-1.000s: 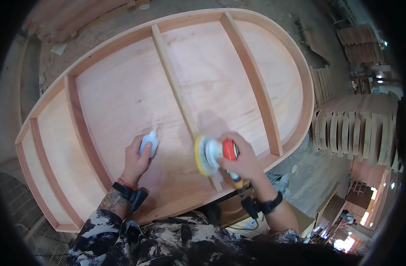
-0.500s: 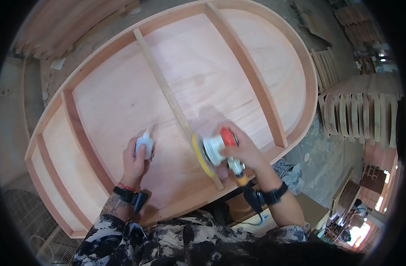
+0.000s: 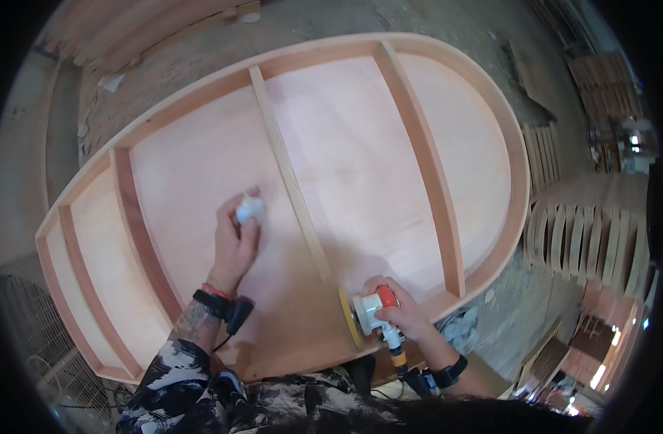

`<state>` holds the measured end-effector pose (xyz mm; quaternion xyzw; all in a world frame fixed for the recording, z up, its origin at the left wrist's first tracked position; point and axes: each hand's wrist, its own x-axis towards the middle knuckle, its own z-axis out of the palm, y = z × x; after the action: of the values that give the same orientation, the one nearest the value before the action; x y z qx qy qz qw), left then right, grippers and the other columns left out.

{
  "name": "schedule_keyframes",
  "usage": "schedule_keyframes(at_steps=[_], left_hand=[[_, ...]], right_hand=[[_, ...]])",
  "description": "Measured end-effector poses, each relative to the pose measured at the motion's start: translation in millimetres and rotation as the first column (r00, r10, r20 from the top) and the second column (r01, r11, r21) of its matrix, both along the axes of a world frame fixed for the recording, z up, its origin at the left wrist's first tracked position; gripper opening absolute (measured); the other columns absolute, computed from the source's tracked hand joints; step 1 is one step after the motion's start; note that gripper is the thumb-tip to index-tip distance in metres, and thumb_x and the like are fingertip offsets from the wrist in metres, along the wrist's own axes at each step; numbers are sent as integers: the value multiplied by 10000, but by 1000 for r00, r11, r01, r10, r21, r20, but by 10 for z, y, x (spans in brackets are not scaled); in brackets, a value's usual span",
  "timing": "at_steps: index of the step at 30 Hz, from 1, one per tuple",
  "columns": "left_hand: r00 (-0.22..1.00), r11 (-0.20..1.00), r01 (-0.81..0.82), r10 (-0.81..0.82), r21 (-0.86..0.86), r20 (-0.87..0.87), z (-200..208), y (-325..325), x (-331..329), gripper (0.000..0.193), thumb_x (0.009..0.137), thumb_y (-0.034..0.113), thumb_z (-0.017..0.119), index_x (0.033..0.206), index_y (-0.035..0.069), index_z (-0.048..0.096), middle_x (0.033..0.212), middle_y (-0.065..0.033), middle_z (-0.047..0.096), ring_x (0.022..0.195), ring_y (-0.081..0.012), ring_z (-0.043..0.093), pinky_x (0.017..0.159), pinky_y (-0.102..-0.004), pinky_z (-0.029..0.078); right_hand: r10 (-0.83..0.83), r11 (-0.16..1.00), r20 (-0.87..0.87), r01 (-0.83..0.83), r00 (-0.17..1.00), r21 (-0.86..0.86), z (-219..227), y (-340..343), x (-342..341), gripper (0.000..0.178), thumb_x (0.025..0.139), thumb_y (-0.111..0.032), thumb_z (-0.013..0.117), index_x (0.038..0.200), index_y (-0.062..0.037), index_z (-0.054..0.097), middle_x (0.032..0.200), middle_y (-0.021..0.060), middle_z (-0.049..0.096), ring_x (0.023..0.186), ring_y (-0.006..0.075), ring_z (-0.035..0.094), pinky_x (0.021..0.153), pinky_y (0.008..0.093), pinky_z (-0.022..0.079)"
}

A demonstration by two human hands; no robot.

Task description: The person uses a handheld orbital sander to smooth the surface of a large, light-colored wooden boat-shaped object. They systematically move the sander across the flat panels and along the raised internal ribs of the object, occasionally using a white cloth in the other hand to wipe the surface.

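Pale wooden panel (image 3: pixel 346 130): left hand (image 3: pixel 235 237) grips whitish bottle (image 3: pixel 251 211), right hand (image 3: pixel 409 318) red-white sander (image 3: pixel 368 313).

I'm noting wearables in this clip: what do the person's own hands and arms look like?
The left hand is gloveless; its wrist has a red band and a black strap with a dark device and thin cable. Dark tattoo markings show before a black-and-pale patterned sleeve. The right hand, also gloveless, has a black wrist strap.
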<state>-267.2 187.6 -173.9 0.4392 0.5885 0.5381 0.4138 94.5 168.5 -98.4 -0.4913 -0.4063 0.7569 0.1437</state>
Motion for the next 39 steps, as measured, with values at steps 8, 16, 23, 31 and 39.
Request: schedule_keyframes(at_steps=[8, 16, 23, 31, 39], left_hand=[[882, 998, 13, -41, -62, -469, 153, 154, -65, 344, 976, 127, 586, 1291, -8, 552, 1428, -242, 577, 1261, -353, 603, 1088, -441, 475], [736, 994, 34, 45, 103, -675, 295, 228, -84, 221, 801, 192, 772, 886, 42, 634, 1358, -161, 664, 1189, -370, 633, 1007, -444, 547], [700, 996, 44, 26, 79, -713, 323, 214, -76, 216, 769, 171, 774, 867, 45, 629, 1365, -147, 655, 1193, -374, 632, 983, -453, 557], [716, 987, -2, 115, 162, -689, 241, 188, -16, 180, 768, 162, 762, 888, 82, 653, 1348, -112, 656, 1167, -346, 635, 943, -443, 573], [716, 985, 23, 102, 169, -690, 211, 242, 84, 260, 819, 200, 751, 1048, 84, 710, 1330, -94, 666, 1223, -325, 602, 993, -438, 549]], right_hand=[[-56, 993, -210, 33, 976, -113, -171, 1673, -1047, 367, 876, -108, 661, 1222, -81, 542, 1004, 97, 614, 696, 178, 660, 520, 330, 576], [16, 992, -168, 5, 986, 126, -144, 3230, -2201, 359, 884, -167, 665, 1201, -52, 543, 908, 125, 624, 617, 209, 653, 516, 342, 566], [56, 929, 15, -58, 998, 366, 133, 3271, -2446, 344, 850, -167, 709, 1116, -18, 549, 922, 100, 608, 684, 198, 659, 575, 334, 557], [57, 853, 239, -172, 969, 492, 16, 2396, -1785, 417, 818, -225, 763, 1130, -33, 563, 918, 104, 605, 807, 212, 636, 731, 361, 549], [3, 918, 330, -134, 944, 374, 177, 586, -585, 494, 778, -215, 811, 1184, -47, 585, 982, 72, 612, 900, 171, 617, 798, 344, 544]])
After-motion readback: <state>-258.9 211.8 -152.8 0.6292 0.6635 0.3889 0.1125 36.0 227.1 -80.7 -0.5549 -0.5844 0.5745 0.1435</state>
